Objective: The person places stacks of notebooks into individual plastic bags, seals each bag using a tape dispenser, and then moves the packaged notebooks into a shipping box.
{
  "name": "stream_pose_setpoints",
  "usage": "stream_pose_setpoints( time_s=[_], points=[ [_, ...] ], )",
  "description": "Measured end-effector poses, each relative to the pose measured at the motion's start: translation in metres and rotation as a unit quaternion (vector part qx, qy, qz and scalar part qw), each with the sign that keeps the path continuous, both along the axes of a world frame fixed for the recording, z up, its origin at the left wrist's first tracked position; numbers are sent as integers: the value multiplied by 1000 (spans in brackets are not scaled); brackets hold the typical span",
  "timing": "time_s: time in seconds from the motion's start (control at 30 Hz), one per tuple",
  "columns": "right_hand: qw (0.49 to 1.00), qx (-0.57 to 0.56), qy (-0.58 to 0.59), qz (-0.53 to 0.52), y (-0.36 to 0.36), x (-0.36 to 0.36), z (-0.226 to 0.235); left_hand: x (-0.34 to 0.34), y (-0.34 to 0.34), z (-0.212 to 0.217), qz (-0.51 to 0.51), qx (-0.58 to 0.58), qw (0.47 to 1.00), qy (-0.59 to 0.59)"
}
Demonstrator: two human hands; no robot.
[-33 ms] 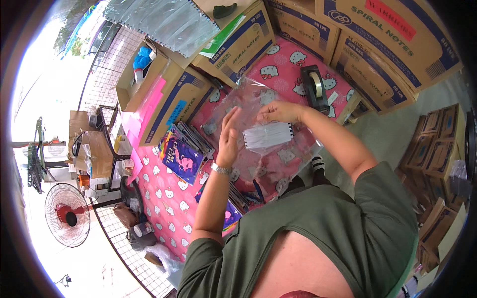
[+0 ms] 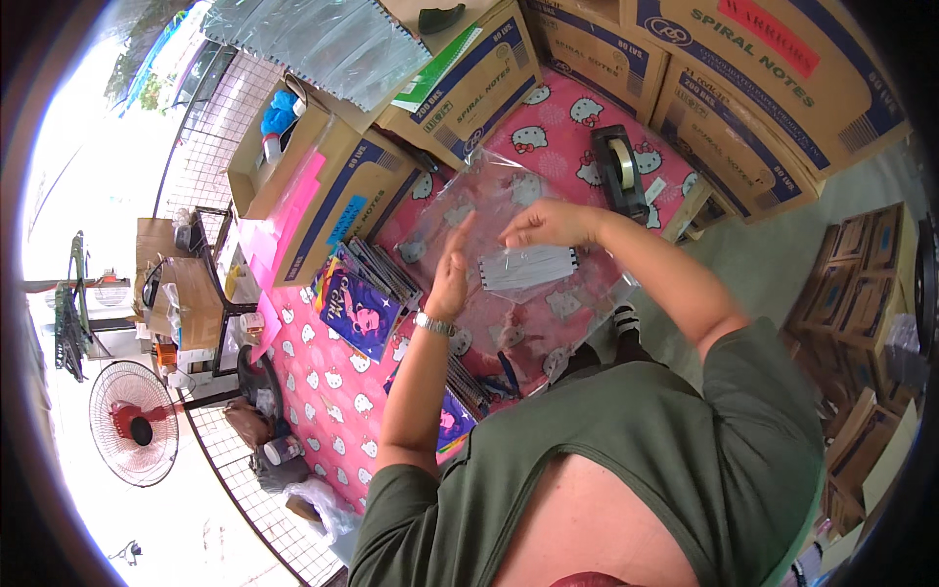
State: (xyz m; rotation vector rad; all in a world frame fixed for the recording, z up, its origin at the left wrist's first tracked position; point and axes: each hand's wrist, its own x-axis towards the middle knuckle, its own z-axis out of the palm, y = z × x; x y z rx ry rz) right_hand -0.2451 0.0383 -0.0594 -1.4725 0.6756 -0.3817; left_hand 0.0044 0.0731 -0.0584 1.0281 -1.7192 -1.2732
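A sheet of clear plastic film (image 2: 469, 201) lies spread over the pink table cover in front of me. On it sits a whitish block with dark spiral teeth at both short ends, which looks like a stack of spiral notebooks (image 2: 529, 267). My left hand (image 2: 451, 279), with a metal watch at the wrist, is held edge-on left of the stack, fingers stretched out. Just above the stack, my right hand (image 2: 553, 224) has its thumb and fingers pinched together at the film. How much film lies between the fingertips is hard to see.
A black tape dispenser (image 2: 620, 171) stands beyond my right hand. Purple-covered notebooks (image 2: 360, 311) lie in piles at left. Large cardboard boxes (image 2: 469, 88) line the far side, one topped by a plastic-wrapped notebook bundle (image 2: 328, 49). A red-centred fan (image 2: 137, 424) stands far left.
My right hand has shifted slightly left and down, its fingertips nearer the stack's left end. My left hand has tilted a little, its fingers closer together.
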Motion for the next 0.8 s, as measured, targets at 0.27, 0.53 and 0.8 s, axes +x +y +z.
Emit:
stream_pose_setpoints(
  time_s=[0.27, 0.53, 0.8],
  points=[
    [849, -490, 147, -129, 91, -2, -18, -15, 29, -27, -73, -192, 947, -248],
    [893, -284, 309, -164, 77, 25, 17, -26, 47, -55, 176, -88, 967, -163],
    [843, -208, 75, -491, 46, -64, -29, -44, 30, -11, 162, -42, 904, -394]
  ],
)
